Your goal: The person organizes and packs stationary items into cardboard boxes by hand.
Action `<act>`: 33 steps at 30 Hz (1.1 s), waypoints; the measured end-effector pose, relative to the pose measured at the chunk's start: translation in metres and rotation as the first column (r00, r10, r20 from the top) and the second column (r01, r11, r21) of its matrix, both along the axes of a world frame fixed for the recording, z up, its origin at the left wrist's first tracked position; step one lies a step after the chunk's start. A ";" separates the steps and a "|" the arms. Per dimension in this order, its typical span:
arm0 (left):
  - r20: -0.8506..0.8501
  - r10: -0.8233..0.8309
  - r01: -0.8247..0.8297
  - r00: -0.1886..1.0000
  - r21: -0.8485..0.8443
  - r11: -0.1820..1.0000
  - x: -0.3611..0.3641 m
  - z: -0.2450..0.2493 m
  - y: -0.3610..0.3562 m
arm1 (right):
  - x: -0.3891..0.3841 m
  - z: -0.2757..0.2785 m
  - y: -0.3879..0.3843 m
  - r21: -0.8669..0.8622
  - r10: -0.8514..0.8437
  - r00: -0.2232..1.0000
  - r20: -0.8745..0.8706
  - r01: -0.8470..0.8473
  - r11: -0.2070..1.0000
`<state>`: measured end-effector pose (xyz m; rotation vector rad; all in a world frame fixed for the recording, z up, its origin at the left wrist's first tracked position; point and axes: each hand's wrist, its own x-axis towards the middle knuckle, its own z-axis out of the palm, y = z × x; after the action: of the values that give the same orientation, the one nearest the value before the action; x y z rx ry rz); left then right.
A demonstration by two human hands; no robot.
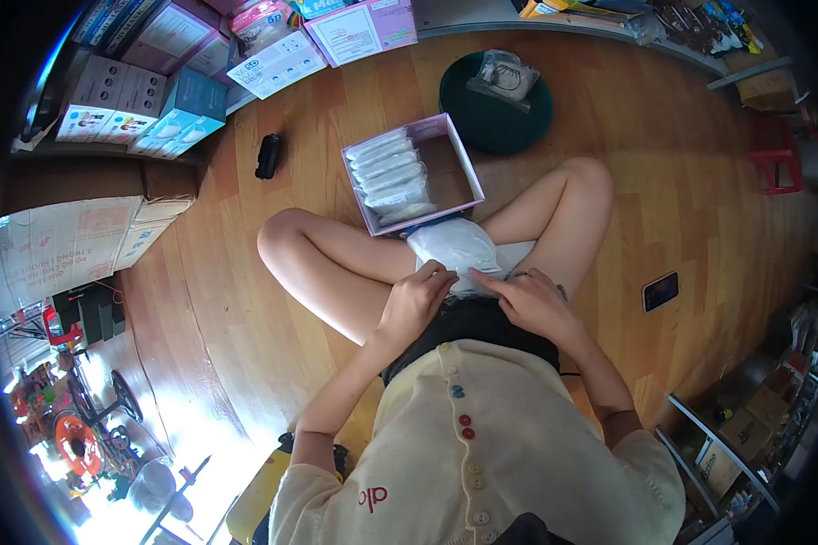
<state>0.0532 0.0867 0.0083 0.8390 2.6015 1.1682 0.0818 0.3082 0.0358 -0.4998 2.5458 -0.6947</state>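
A puffy white plastic pack (pixel 454 243) lies in my lap, its near edge towards my waist. My left hand (pixel 416 298) is closed, thumb and fingers pinched together at the near left edge of the pack. My right hand (pixel 529 298) is at the near right edge, index finger reaching across onto the plastic and the other fingers curled; its thumb is hidden. Just beyond my lap sits an open lilac box (pixel 468 173). Several flat white packs (pixel 391 177) stand in a row along its left side, and brown cardboard shows on the right.
A dark green round stool (pixel 482 123) holds a clear plastic bag (pixel 507 77). On the wooden floor lie a black object (pixel 268 156) to the left and a phone (pixel 661 292) to the right. Boxes (pixel 182 113) fill the left shelf; a red stool (pixel 777 163) stands far right.
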 end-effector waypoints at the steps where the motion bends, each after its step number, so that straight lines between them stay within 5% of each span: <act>1: 0.027 0.056 -0.057 0.998 0.043 0.997 0.001 0.000 0.001 | 0.000 0.000 0.000 -0.004 0.003 1.000 -0.007 -0.003 1.000; 5: 0.031 0.190 -0.192 0.981 0.149 0.970 0.004 -0.002 0.007 | -0.002 0.003 -0.002 0.014 -0.001 1.000 -0.005 0.001 1.000; 23: 0.186 0.251 -0.293 0.950 0.255 0.921 0.002 0.011 0.015 | -0.022 -0.013 -0.006 -0.077 0.190 0.982 0.006 -0.189 0.979; 26: 0.297 0.310 -0.369 0.903 0.168 0.914 -0.006 0.031 0.005 | -0.034 0.032 0.004 -0.098 0.172 0.978 0.121 -0.161 0.982; 27: 0.292 0.312 -0.370 0.904 0.170 0.913 -0.011 0.037 0.001 | -0.036 0.037 0.017 -0.275 0.077 0.988 0.131 -0.038 0.961; 29: -0.007 0.251 -0.244 0.968 0.213 0.946 -0.022 0.046 -0.006 | -0.037 0.038 0.043 -0.438 -0.017 0.988 0.155 0.083 0.895; 31: 0.040 0.219 -0.222 0.975 0.254 0.941 -0.025 0.049 -0.009 | -0.040 0.033 0.065 -0.386 -0.156 0.982 0.103 0.184 0.904; 33: 0.329 0.141 -0.268 0.934 0.383 0.884 -0.025 0.050 -0.011 | -0.039 0.027 0.068 -0.327 -0.204 0.970 0.133 0.237 0.915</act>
<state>0.0281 0.0761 0.0581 0.4039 2.2657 1.8087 0.0430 0.3765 0.0632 -0.2788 2.4205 -1.2266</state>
